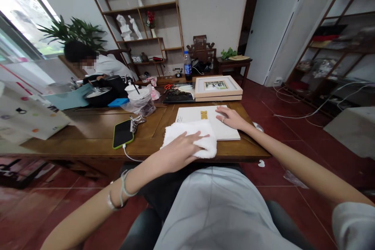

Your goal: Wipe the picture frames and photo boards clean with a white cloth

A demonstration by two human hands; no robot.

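Observation:
My left hand (181,149) lies on a folded white cloth (172,131), its fingers stretched out over it; the thumb is mostly hidden. Under the cloth's far side is a flat white panel (224,131), probably a frame's back, with a small gold metal piece (204,115) near its middle and small print at the left. My right hand (231,118) rests on the panel's right part with fingers spread, a ring on one finger. The panel lies flat close to the table's front edge.
Beyond the panel, framed pictures (218,93) are stacked beside a dark sheet (178,95) and a bottle (187,66). A charging phone (123,133), bagged drink cup (139,95) and patterned white bag (35,113) stand left on the wooden table (88,129). Another person (111,66) sits behind.

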